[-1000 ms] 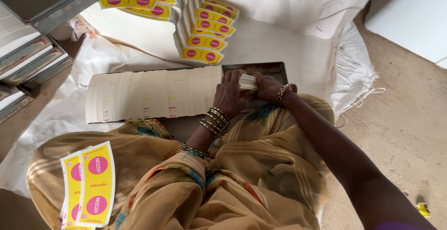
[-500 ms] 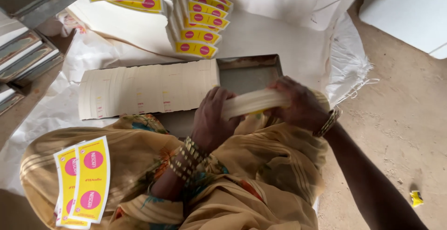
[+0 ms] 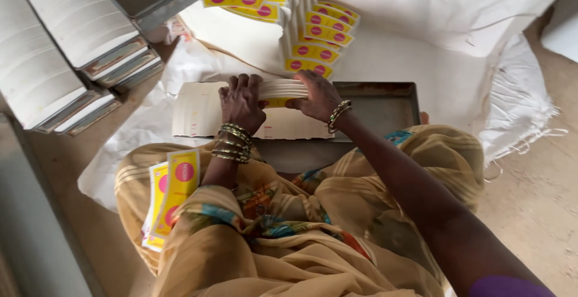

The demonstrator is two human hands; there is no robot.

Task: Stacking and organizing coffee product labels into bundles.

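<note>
Both hands grip a thick stack of flat cream cards (image 3: 283, 89) held on edge above a row of the same cards (image 3: 198, 116) packed in a shallow metal tray (image 3: 379, 107). My left hand (image 3: 242, 99) clasps the stack's left end, fingers curled over the top. At the stack's right end, my right hand (image 3: 319, 95) presses with its fingers over the edge. A yellow printed face shows under the stack. Both wrists wear bangles.
Yellow cards with pink circles (image 3: 171, 191) lie on my left knee. More yellow cards stand in piles (image 3: 316, 38) behind the tray on white sacking (image 3: 457, 62). Trays of white cards (image 3: 66, 50) are stacked at the left. Bare floor lies to the right.
The stack was at the tray's right end, then lifted out. Both hands have carried it left and now hold it over the row of cards, leaving the tray's right part bare.
</note>
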